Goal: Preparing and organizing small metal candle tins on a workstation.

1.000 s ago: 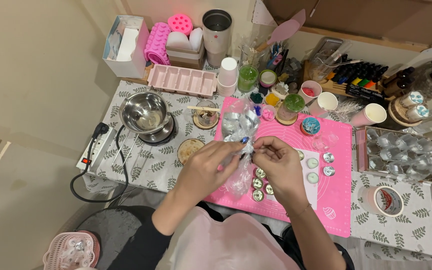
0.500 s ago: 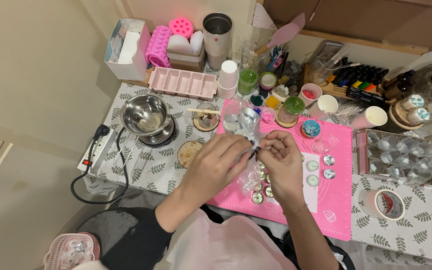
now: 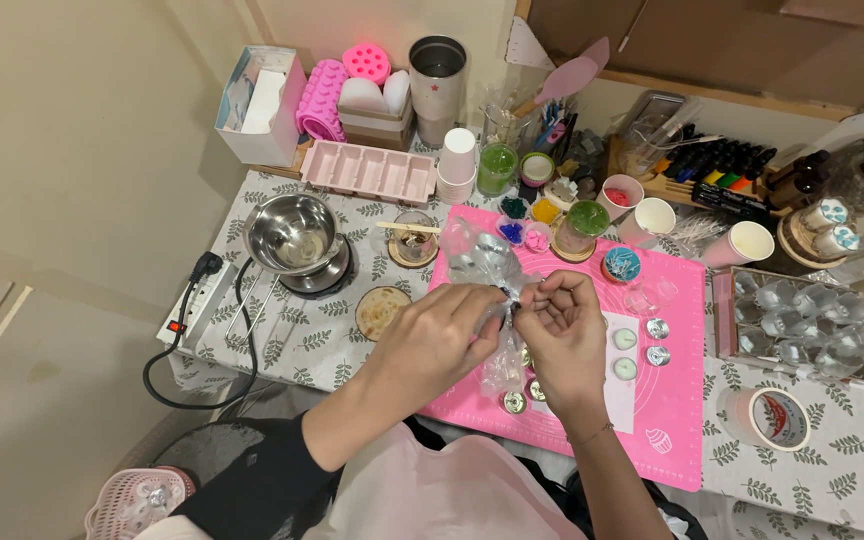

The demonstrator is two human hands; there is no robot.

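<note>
Both hands meet over a pink silicone mat (image 3: 672,390). My left hand (image 3: 437,335) and my right hand (image 3: 562,330) pinch a clear crinkled plastic bag (image 3: 482,258) at its gathered middle. The bag's top puffs up above the fingers and its lower end (image 3: 504,368) hangs down over several small metal tealight cups (image 3: 514,402) on the mat. Two filled tealights (image 3: 625,340) and two empty metal cups (image 3: 658,328) lie just right of my right hand.
A steel pot (image 3: 290,232) sits on a small hotplate at left, beside a power strip (image 3: 192,300). Paper cups (image 3: 652,215), jars, pink moulds (image 3: 362,172) and bottles crowd the back. A tray of clear moulds (image 3: 802,320) and a tape roll (image 3: 777,418) lie right.
The hands with the bag have shifted slightly down and right, and the fingers have closed tighter on the bag's gathered neck. The camera view has drifted a little.
</note>
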